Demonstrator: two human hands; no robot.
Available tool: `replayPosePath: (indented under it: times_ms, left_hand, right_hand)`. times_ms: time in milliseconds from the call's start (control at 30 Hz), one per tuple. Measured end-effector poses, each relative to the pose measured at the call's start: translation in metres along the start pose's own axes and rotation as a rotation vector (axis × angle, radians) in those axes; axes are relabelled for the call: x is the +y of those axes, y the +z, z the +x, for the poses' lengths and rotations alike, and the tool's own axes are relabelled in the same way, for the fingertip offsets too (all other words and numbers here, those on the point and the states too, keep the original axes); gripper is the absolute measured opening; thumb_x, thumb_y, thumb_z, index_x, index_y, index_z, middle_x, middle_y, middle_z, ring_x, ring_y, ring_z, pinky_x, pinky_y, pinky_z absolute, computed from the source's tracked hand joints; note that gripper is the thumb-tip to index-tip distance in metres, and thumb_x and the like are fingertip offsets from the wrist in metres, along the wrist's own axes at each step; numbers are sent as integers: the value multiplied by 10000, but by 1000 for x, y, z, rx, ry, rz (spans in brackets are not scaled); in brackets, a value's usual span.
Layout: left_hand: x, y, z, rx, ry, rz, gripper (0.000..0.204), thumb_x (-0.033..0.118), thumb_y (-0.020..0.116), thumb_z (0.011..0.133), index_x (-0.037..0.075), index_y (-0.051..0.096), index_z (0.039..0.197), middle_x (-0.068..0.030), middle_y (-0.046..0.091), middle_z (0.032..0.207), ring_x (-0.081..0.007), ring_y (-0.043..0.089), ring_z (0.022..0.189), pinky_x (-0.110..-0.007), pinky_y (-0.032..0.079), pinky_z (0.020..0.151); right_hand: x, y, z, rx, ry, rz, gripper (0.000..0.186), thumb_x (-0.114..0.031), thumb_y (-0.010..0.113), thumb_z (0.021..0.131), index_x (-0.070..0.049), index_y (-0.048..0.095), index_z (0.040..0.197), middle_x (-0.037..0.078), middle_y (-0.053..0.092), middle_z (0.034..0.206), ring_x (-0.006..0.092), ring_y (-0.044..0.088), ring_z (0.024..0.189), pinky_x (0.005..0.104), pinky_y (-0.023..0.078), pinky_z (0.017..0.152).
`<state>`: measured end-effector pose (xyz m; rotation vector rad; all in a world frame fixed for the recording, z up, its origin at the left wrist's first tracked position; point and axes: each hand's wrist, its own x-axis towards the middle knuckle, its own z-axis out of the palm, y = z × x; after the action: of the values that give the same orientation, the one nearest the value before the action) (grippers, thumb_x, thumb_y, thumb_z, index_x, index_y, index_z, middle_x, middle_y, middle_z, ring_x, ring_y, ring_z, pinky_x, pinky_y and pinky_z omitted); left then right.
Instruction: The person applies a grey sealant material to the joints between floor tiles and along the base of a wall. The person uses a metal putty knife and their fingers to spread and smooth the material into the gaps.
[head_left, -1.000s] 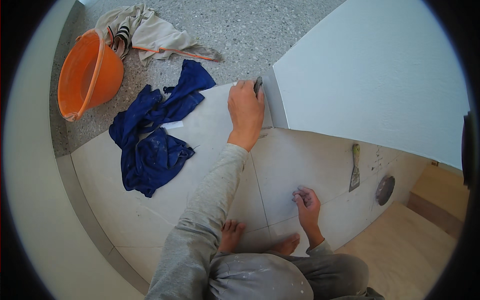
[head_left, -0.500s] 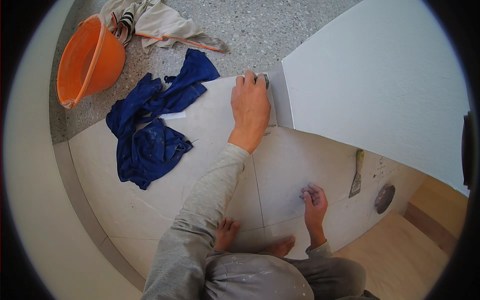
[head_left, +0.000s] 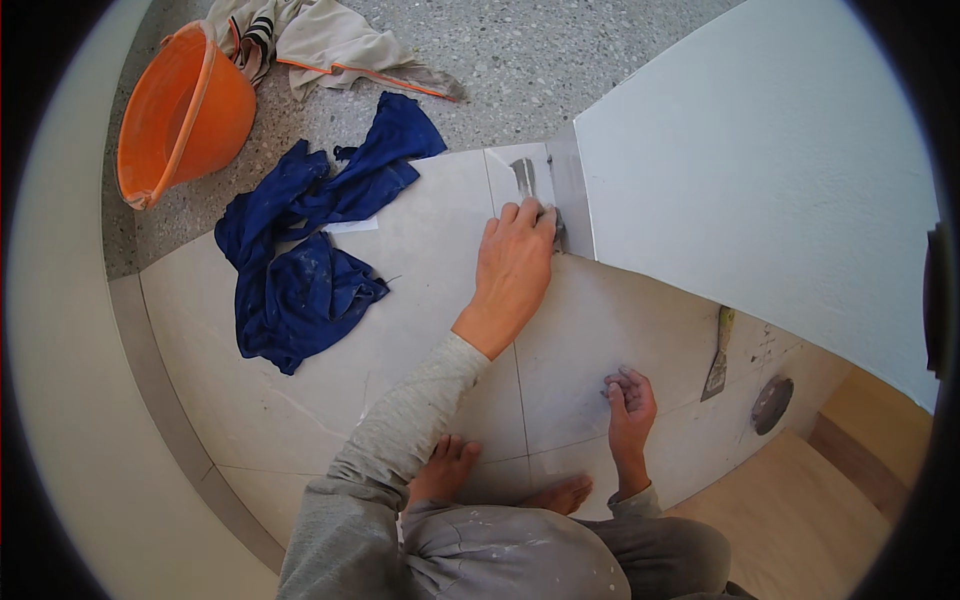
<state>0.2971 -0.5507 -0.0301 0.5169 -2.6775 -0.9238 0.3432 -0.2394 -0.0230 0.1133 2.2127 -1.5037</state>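
My left hand (head_left: 515,260) reaches forward over the pale floor tiles (head_left: 430,240), fingers bent down at the foot of the white wall. It is closed on a small dark grey thing (head_left: 559,232), mostly hidden under the fingers. A wet-looking grey smear (head_left: 524,176) lies on the tile just beyond the fingertips, next to the grey skirting strip (head_left: 568,190). My right hand (head_left: 630,415) hovers low over the tiles, near my bare foot. Its fingers are curled in with grey stains on them; whatever they may hold is hidden.
A scraper (head_left: 718,355) lies right of my right hand, near a dark round disc (head_left: 772,404). Crumpled blue cloth (head_left: 310,300) spreads on the left tiles. Behind it are an orange bucket (head_left: 225,110) and a pale garment (head_left: 330,45). The white wall (head_left: 750,190) juts in from the right.
My left hand has drawn back toward me along the skirting, uncovering the grey smear on the tile. My right hand stays in place.
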Motion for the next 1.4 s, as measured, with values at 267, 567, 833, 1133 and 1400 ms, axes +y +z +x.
replayPosePath:
  times_ms: [267, 567, 833, 1133, 1400]
  left_hand:
    - [-5, -14, 51, 315, -434, -523, 238, 45, 633, 919, -41, 704, 1129, -212, 670, 992, -405, 643, 957, -458, 509, 844]
    - [-6, 18, 60, 450, -426, -408, 299, 82, 596, 960, -69, 678, 1205, -240, 669, 1041, -407, 657, 961, -447, 508, 864]
    - [2, 42, 39, 392, -302, -375, 349, -14, 595, 884, -54, 685, 1219, -202, 632, 953, -399, 623, 854, -475, 500, 819]
    - [21, 8, -16, 152, -359, -419, 350, -29, 615, 856, -44, 693, 1197, -172, 584, 913, -335, 602, 770, -422, 500, 725]
    - [-30, -2, 62, 455, -171, -253, 336, 17, 595, 894, -29, 683, 1215, -199, 694, 1027, -349, 674, 904, -407, 531, 807]
  right_hand:
    - [2, 2, -3, -1, 15, 22, 301, 23, 593, 991, 50, 563, 1289, 111, 679, 1064, 145, 654, 966, 303, 567, 885]
    - [4, 4, -5, 4, -21, -48, 310, 26, 596, 979, 43, 568, 1287, 117, 687, 1054, 147, 656, 958, 297, 559, 870]
    - [6, 7, -9, -9, -44, -94, 305, 28, 613, 964, 37, 583, 1267, 110, 692, 1043, 142, 650, 938, 283, 536, 853]
    - [3, 7, -9, -40, -59, -145, 314, 42, 605, 962, 50, 567, 1274, 95, 680, 1036, 125, 627, 938, 261, 508, 862]
    - [5, 7, -10, -54, -64, -146, 329, 41, 607, 960, 51, 559, 1285, 98, 675, 1038, 137, 630, 948, 266, 511, 876]
